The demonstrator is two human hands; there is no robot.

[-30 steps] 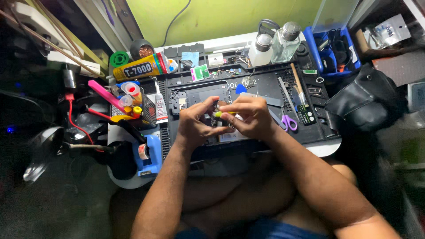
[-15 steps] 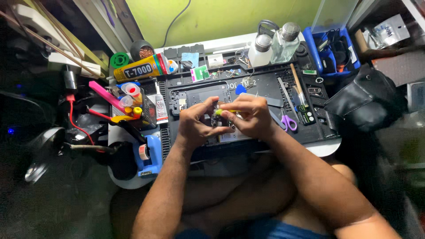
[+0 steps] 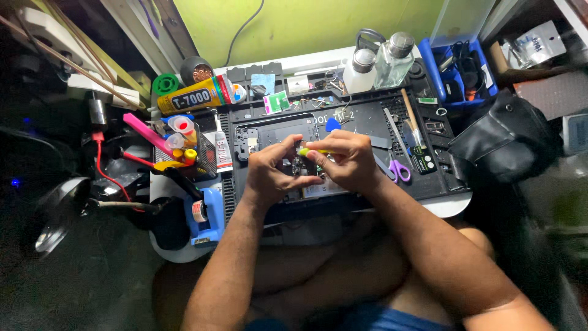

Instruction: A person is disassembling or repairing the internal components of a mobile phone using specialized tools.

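Little has moved over the last second. The right hand (image 3: 346, 164), pinching the thin yellow-green handled tool (image 3: 313, 151), has edged slightly closer to the left hand (image 3: 274, 171), so the fingers of both now bunch tighter over the small dark circuit part (image 3: 298, 167) on the black work mat (image 3: 367, 119).

The grip is formed at the middle of the work mat (image 3: 367, 116), which lies on the table (image 3: 450, 205) — the left hand (image 3: 272, 175) and right hand (image 3: 349, 160) are met over a small tool (image 3: 313, 151) above an opened phone (image 3: 269, 132). Just right of the grip, scissors (image 3: 398, 168) are laid on the mat. Behind it, two bottles (image 3: 380, 61) are stood near the wall. Well left of the grip a glue tube (image 3: 193, 97) is found, with a tape dispenser (image 3: 202, 214) nearer the table's front edge.
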